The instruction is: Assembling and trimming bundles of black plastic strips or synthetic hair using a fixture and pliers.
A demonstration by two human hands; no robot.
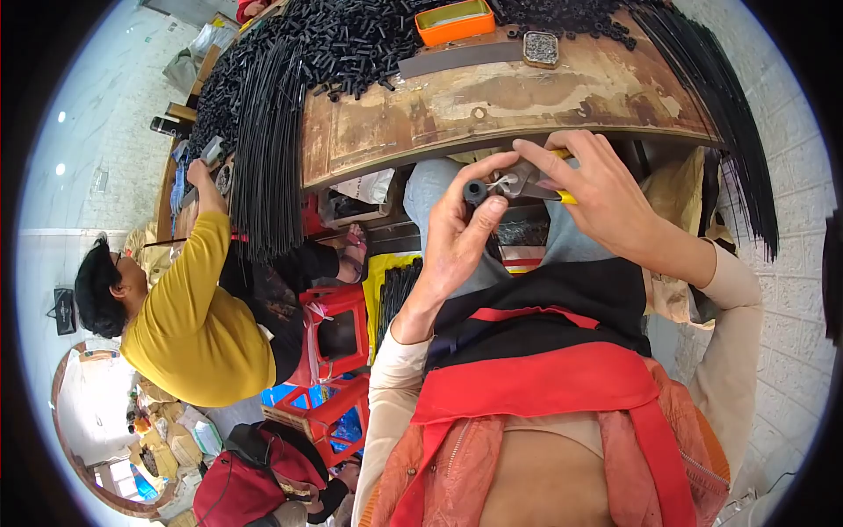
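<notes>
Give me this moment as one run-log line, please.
left hand: holds black cylindrical piece | right hand: holds yellow-handled pliers, metal end close to that piece | workbench: black tube pieces, orange box

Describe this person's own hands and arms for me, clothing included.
The left hand and right hand are bare, with no gloves or watch showing. Both arms wear plain cream sleeves: the left sleeve ends just short of the wrist, and the right sleeve ends farther up the forearm.
</notes>
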